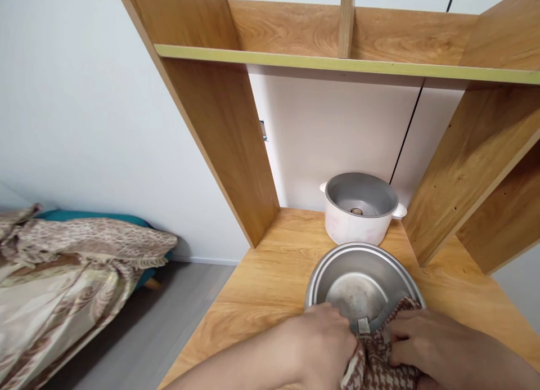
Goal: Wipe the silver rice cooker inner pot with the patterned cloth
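Observation:
A brown and white houndstooth cloth is bunched between my hands at the near rim of a round metal inner pot. The pot stands upright on the wooden desk, its inside facing up with a dull, spotted bottom. My left hand is closed on the cloth's left part, knuckles against the pot's near left rim. Around the cloth's right part curl the fingers of my right hand. A small white tag shows on the cloth between them. The fingertips of both hands are partly hidden.
Just behind the pot stands a white rice cooker body, lidless, with side handles. Wooden side panels and a shelf frame the desk. At left, a patterned cover drapes over teal furniture beside the grey floor.

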The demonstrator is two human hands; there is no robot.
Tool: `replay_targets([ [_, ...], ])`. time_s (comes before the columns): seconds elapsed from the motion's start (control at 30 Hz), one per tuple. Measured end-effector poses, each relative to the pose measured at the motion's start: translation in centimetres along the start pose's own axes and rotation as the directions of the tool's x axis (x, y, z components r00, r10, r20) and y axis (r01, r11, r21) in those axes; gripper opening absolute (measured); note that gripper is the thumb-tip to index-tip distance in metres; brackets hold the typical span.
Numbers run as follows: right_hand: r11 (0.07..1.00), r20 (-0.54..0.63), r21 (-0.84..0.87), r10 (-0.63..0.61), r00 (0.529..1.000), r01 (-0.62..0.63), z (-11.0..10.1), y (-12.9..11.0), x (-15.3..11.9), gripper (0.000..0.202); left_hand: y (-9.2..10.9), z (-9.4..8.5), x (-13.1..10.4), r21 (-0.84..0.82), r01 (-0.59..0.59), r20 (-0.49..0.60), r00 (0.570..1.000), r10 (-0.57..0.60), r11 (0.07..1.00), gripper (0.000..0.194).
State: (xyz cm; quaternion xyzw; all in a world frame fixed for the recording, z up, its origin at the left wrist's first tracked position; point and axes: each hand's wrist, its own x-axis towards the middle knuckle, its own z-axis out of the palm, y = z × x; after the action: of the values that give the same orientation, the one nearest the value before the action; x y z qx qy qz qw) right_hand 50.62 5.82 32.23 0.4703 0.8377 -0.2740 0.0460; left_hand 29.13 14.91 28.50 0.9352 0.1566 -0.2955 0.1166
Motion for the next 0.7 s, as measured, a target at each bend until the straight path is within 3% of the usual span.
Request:
replay_targets([
  [0.13, 0.995, 0.006, -0.077, -0.058, 0.998, 0.058, 1.4, 0.1, 1.2, 0.007, -0.1, 0.5, 0.1, 0.001, -0.015, -0.05, 0.999, 0.015, 1.0, 0.025],
  [0.4, 0.991, -0.107, -0.11, -0.091, 0.99, 0.08, 3.7, 0.3, 2.7, 0.016, 0.2, -0.3, -0.3, -0.024, -0.008, -0.008, 1.0, 0.007, 1.0, 0.033],
  [0.6, 0.999, -0.045, -0.041, -0.013, 0.999, 0.011, 1.7, 0.5, 1.0, 0.004, -0.2, 0.0, -0.2, -0.054, 0.007, -0.006, 1.0, -0.008, 0.999, 0.033],
  [0.7, 0.997, 0.025, 0.007, 0.076, 0.997, -0.076, -0.1, 0.1, 0.4, 0.019, -0.3, 0.3, -0.1, -0.061, 0.001, -0.047, 0.999, -0.004, 0.998, 0.03],
])
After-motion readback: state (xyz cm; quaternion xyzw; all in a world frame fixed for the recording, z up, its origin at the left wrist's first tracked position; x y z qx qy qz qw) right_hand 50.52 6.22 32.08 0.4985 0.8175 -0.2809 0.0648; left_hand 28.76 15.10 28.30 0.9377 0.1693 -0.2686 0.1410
